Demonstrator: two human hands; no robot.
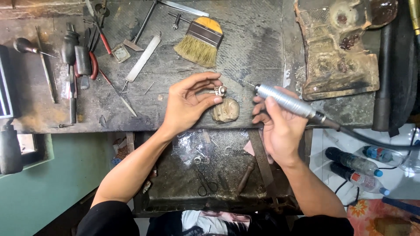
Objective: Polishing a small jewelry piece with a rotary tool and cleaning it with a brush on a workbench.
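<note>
Hands meet over the scarred dark wooden workbench (245, 52). The left hand (189, 102) pinches a small silver metal ring (220, 90) between thumb and fingertips, holding it just above a worn rounded wooden bench peg (226, 110) at the bench's front edge. The right hand (276, 126) is closed around a silver cylindrical rotary handpiece (285, 101), its thin bit pointing toward the ring, near but apart. A flat paintbrush with orange handle (200, 40) lies beyond the hands; black scissors (205, 182) rest in the tray below.
</note>
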